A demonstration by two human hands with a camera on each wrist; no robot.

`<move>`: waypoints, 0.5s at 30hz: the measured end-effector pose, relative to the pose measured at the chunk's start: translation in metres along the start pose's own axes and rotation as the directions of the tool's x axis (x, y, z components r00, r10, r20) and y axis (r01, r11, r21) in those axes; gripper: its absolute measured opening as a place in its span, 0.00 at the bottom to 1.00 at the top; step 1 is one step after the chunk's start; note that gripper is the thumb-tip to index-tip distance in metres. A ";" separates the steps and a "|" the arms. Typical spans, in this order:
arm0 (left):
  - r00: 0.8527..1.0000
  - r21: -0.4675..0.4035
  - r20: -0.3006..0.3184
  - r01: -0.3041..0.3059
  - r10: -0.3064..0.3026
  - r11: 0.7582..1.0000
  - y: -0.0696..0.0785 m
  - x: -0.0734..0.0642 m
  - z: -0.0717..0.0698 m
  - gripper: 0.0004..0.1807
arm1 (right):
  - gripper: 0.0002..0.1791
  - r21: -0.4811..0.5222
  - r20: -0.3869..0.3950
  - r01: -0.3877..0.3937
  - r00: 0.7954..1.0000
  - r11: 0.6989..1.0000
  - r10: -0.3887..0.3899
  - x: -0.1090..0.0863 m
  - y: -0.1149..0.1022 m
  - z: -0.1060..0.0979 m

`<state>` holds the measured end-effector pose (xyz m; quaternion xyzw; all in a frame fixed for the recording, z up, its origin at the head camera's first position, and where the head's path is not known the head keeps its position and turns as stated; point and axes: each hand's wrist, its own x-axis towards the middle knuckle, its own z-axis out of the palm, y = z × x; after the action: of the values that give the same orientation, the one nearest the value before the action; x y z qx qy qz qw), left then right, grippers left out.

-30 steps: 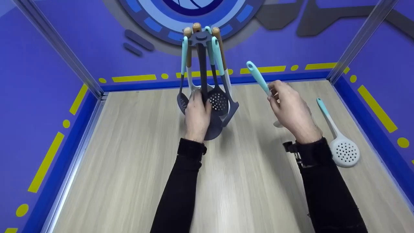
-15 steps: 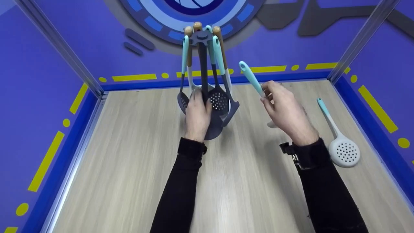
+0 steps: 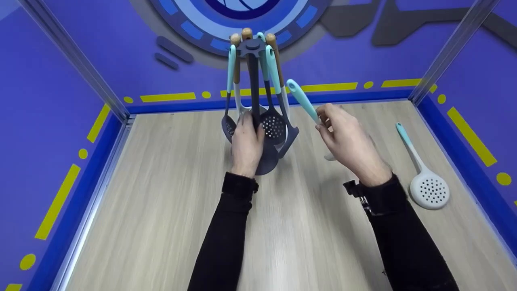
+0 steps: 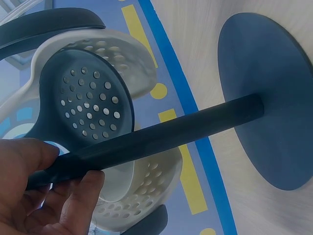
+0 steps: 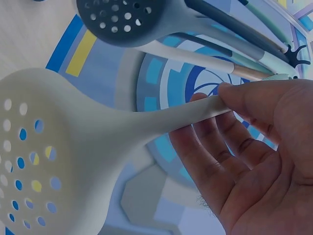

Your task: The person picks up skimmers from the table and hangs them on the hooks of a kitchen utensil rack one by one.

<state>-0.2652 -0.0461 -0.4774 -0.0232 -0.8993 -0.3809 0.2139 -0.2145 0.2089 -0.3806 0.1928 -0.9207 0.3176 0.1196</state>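
Note:
Near the back of the table a dark utensil stand (image 3: 266, 162) holds several hanging kitchen tools with mint or wooden handles. My left hand (image 3: 245, 147) grips its upright post (image 4: 181, 132), thumb on one side and fingers on the other. A dark skimmer (image 3: 273, 126) hangs close by the post. To the right, my right hand (image 3: 349, 141) pinches a pale grey skimmer (image 5: 58, 147) by its neck between thumb and fingers. The mint handle (image 3: 302, 100) points up and left toward the stand, and the perforated head is mostly hidden behind the hand in the head view.
Another pale grey skimmer (image 3: 431, 190) with a mint handle lies on the wooden table (image 3: 169, 210) at the right. Blue printed panels (image 3: 190, 81) enclose the back and sides. A dark spatula-like tool (image 3: 288, 142) hangs on the stand's right side.
My right hand has moved left, carrying the pale grey skimmer closer to the stand. The left hand stays on the post, and the stand keeps its place.

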 end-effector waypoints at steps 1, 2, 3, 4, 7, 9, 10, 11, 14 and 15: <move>1.000 0.002 0.000 -0.001 0.001 1.000 0.000 0.000 0.000 0.21 | 0.13 0.001 -0.002 0.006 1.000 1.000 -0.006 0.000 -0.001 0.000; 1.000 0.004 0.000 -0.001 0.001 1.000 0.000 0.000 0.000 0.21 | 0.13 0.003 -0.003 0.013 1.000 1.000 -0.013 0.000 -0.002 0.001; 1.000 0.005 0.000 -0.001 0.001 1.000 0.000 0.000 0.000 0.21 | 0.13 0.006 -0.003 0.018 1.000 1.000 -0.018 0.000 -0.003 0.001; 1.000 0.003 -0.001 -0.001 0.001 1.000 0.000 0.000 0.000 0.21 | 0.13 0.011 -0.003 0.021 1.000 1.000 -0.021 0.001 -0.005 0.002; 1.000 0.003 -0.002 0.002 -0.002 1.000 0.000 0.000 0.000 0.21 | 0.12 0.035 0.005 0.026 1.000 0.999 -0.026 0.002 -0.008 0.003; 1.000 0.004 0.000 0.006 -0.006 1.000 0.000 0.000 0.000 0.21 | 0.12 0.058 0.010 0.030 0.999 0.998 -0.030 0.002 -0.010 0.004; 1.000 0.005 0.002 0.008 -0.008 1.000 0.000 0.000 0.000 0.21 | 0.12 0.073 0.014 0.031 0.999 0.997 -0.032 0.003 -0.011 0.004; 1.000 0.005 0.002 0.009 -0.009 1.000 0.000 0.000 0.000 0.21 | 0.12 0.085 0.016 0.033 0.999 0.996 -0.034 0.003 -0.012 0.005; 1.000 0.003 0.002 0.007 -0.007 1.000 0.001 0.000 0.000 0.21 | 0.13 0.113 0.020 0.037 0.999 0.993 -0.040 0.004 -0.014 0.007; 1.000 0.002 0.001 0.005 -0.005 1.000 0.001 0.000 0.000 0.21 | 0.13 0.118 0.019 0.040 0.999 0.992 -0.042 0.005 -0.015 0.007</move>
<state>-0.2651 -0.0453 -0.4769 -0.0209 -0.8999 -0.3804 0.2123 -0.2127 0.1920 -0.3764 0.2217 -0.8975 0.3666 0.1046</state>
